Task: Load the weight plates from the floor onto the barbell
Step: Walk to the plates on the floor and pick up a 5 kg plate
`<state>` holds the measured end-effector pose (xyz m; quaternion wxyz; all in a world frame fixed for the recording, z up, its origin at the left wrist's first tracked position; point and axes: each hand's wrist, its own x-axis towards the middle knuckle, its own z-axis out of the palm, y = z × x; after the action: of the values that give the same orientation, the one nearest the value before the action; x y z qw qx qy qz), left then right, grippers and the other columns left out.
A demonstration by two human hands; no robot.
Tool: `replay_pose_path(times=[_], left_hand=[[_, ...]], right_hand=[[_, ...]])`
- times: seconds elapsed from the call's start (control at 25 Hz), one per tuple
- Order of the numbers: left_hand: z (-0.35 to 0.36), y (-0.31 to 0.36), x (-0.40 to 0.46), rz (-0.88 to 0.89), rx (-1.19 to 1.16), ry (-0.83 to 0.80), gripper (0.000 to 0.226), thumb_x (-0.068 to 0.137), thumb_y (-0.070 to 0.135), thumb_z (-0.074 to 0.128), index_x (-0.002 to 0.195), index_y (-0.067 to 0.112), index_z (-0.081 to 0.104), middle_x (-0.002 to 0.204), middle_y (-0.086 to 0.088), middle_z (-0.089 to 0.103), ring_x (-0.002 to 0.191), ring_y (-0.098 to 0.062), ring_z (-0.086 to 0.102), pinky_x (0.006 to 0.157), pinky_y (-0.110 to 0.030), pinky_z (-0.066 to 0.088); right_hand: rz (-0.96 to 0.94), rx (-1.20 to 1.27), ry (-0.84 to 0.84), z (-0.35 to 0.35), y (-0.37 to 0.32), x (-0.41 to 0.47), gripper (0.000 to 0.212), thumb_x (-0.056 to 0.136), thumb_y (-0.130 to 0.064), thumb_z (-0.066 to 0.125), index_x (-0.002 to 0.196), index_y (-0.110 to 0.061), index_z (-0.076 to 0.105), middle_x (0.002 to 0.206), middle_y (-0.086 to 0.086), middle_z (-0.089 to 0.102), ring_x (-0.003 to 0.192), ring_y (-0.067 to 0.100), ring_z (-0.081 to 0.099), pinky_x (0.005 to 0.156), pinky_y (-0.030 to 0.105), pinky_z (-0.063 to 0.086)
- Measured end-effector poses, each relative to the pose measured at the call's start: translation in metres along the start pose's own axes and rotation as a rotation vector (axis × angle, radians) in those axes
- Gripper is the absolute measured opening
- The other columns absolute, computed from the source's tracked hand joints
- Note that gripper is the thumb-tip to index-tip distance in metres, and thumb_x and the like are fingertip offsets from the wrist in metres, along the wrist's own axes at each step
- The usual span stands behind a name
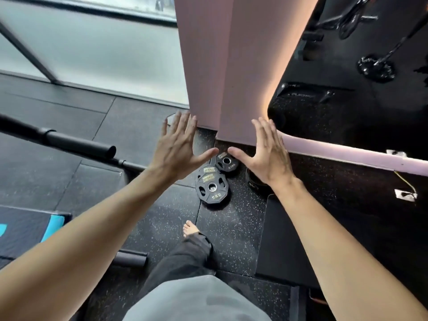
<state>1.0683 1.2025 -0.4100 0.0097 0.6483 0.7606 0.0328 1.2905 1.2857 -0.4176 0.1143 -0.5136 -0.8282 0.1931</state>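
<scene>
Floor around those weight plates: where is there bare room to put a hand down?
Free: speckled floor between the 5KG plate and the bare foot, and the mat left of the plates, below the barbell sleeve. Crowded: the smaller plate sits against the pink pillar.

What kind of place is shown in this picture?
Most likely a gym: weight plates lie on speckled rubber flooring, and a black barbell sleeve hangs at the left.
</scene>
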Motion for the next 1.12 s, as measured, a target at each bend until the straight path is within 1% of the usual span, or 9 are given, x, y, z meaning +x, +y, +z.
replay_pose_path(times=[0.12,0.24,0.36,0.48,0.56,0.72,0.84,0.96,1.12], left_hand=[[0.035,-0.018,0.042,-0.007,0.006,-0.079,0.109,0.084,0.089,0.011,0.161,0.012,0.017,0.169,-0.012,0.010,0.157,-0.027,0.008,0.127,-0.053,0.008],[0.085,-0.031,0.074,-0.051,0.010,-0.186,0.105,0.086,0.085,0.010,0.161,0.012,0.018,0.169,-0.013,0.013,0.157,-0.028,0.011,0.126,-0.054,0.011],[0.150,-0.037,0.092,-0.153,0.008,-0.274,0.094,0.092,0.075,0.023,0.160,0.011,0.021,0.168,-0.014,0.018,0.156,-0.030,0.015,0.125,-0.055,0.014],[0.240,-0.044,0.109,-0.300,0.013,-0.354,0.084,0.096,0.062,0.040,0.159,0.009,0.023,0.167,-0.015,0.020,0.155,-0.032,0.019,0.123,-0.056,0.017],[0.310,-0.043,0.112,-0.368,0.009,-0.408,0.082,0.096,0.058,0.044,0.158,0.008,0.023,0.166,-0.016,0.022,0.153,-0.034,0.021,0.122,-0.057,0.019],[0.456,-0.036,0.111,-0.440,-0.029,-0.520,0.080,0.097,0.056,0.044,0.157,0.007,0.024,0.164,-0.018,0.026,0.150,-0.035,0.027,0.120,-0.056,0.025],[0.555,-0.033,0.108,-0.501,-0.043,-0.575,0.078,0.098,0.056,0.044,0.156,0.008,0.025,0.161,-0.018,0.029,0.144,-0.036,0.035,0.116,-0.056,0.031],[0.634,-0.030,0.104,-0.555,-0.065,-0.623,0.078,0.097,0.056,0.045,0.155,0.008,0.026,0.158,-0.017,0.032,0.139,-0.038,0.040,0.113,-0.057,0.033],[0.717,-0.025,0.110,-0.693,-0.167,-0.647,0.088,0.095,0.059,0.050,0.157,0.006,0.019,0.159,-0.019,0.027,0.137,-0.042,0.038,0.105,-0.059,0.042]], right_hand=[[0.078,0.020,-0.052,0.037,0.010,0.051,0.112,0.077,-0.090,0.034,0.159,-0.015,0.020,0.168,0.009,0.016,0.156,0.024,0.009,0.123,0.056,0.020],[0.121,0.040,-0.115,0.089,0.022,0.090,0.104,0.082,-0.082,0.046,0.158,-0.014,0.023,0.167,0.008,0.020,0.155,0.025,0.014,0.120,0.053,0.027],[0.157,0.051,-0.183,0.149,0.046,0.114,0.103,0.080,-0.080,0.048,0.156,-0.014,0.026,0.165,0.008,0.024,0.153,0.025,0.018,0.119,0.051,0.030],[0.189,0.056,-0.260,0.232,0.093,0.137,0.104,0.078,-0.080,0.048,0.155,-0.013,0.027,0.162,0.007,0.029,0.151,0.026,0.022,0.117,0.051,0.033],[0.200,0.037,-0.326,0.296,0.129,0.147,0.102,0.079,-0.078,0.051,0.155,-0.015,0.026,0.161,0.005,0.029,0.151,0.024,0.023,0.114,0.052,0.036],[0.206,0.002,-0.400,0.427,0.194,0.166,0.102,0.079,-0.079,0.053,0.155,-0.018,0.024,0.160,0.002,0.028,0.150,0.023,0.023,0.110,0.054,0.040],[0.230,-0.015,-0.412,0.515,0.232,0.173,0.102,0.078,-0.079,0.054,0.154,-0.017,0.025,0.158,0.001,0.032,0.148,0.024,0.026,0.109,0.059,0.038],[0.286,-0.044,-0.433,0.586,0.266,0.172,0.104,0.078,-0.079,0.055,0.154,-0.016,0.024,0.157,0.004,0.032,0.147,0.027,0.029,0.106,0.062,0.039],[0.339,-0.059,-0.471,0.661,0.300,0.173,0.105,0.079,-0.075,0.060,0.155,-0.015,0.021,0.158,0.005,0.030,0.144,0.028,0.030,0.106,0.057,0.041]])
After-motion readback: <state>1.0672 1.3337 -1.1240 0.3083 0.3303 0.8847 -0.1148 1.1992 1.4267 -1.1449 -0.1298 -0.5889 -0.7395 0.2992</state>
